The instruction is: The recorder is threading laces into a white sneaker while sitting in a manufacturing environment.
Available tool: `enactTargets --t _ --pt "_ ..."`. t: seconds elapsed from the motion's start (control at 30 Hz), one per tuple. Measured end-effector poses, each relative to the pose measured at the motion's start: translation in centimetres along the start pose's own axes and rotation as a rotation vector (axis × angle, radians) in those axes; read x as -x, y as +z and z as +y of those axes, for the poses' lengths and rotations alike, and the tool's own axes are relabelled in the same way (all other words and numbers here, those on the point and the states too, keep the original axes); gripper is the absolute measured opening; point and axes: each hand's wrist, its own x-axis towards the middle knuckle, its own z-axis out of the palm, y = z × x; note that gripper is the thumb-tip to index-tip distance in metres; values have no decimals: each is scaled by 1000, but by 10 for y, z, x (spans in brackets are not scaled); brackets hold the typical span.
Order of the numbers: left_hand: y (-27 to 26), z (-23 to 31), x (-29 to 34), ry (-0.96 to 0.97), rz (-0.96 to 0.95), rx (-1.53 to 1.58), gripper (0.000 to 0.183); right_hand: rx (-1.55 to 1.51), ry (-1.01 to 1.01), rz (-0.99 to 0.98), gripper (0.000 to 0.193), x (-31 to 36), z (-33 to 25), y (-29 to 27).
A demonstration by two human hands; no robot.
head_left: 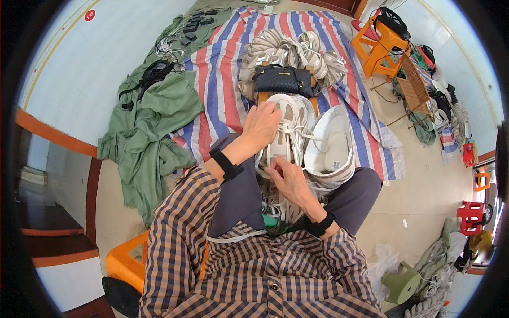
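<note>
A white-and-beige sneaker upper (pixel 286 124) with white laces lies lengthwise in front of me, its toe pointing away. Curled over the left edge near its toe is my left hand (pixel 261 127), closed on the upper. My right hand (pixel 290 181) is at the tongue end, thumb and fingers drawn together; what they pinch, if anything, is too small to make out. Close on the right stands another pale upper (pixel 331 143), open side up, with a small label inside. More pale uppers (pixel 289 209) lie beneath my right hand, between my knees.
Beyond the upper sits a dark blue pouch (pixel 283 80), with a heap of sneaker uppers (pixel 275 47) behind it. Striped sheeting (pixel 228 85) covers the floor. Green cloth (pixel 159 116) lies left; an orange stool (pixel 384 47) with bags stands far right.
</note>
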Motion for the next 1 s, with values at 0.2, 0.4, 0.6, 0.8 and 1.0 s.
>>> enactTargets --t 0.2,0.4,0.6,0.8,1.0 --pt "-5 4 2 36 -53 59 12 8 -3 36 21 34 -17 -10" --pt "-12 2 0 -142 -336 -72 11 -275 216 48 23 110 3 -61" --pt "-13 -28 5 -140 -174 489 22 -1365 136 828 25 190 28 -149" --pt "-24 -16 14 -561 -355 948 21 -1662 -264 1012 36 277 62 -246" --pt "2 -32 31 -293 -209 591 26 -1410 -470 1104 42 317 36 -268"
